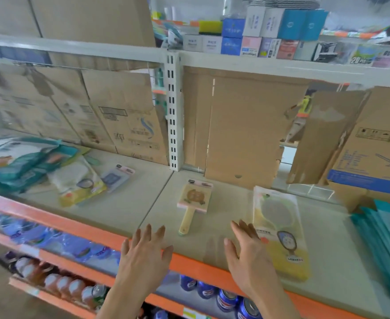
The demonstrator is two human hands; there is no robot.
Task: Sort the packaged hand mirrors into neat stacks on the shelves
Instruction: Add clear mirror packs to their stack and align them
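Left hand [143, 252] and right hand [247, 249] hover empty, fingers spread, at the shelf [125, 212] edge; a hasty sweep could shove the yellow mirror pack [281, 233] off the front.

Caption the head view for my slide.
Open left hand and right hand reach over the shelf toward a packaged square hand mirror, beside a yellow round-mirror pack.

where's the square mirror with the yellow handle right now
Head view, centre: the square mirror lies flat on the beige shelf, just beyond the left hand and right hand, with the yellow round-mirror pack to its right.
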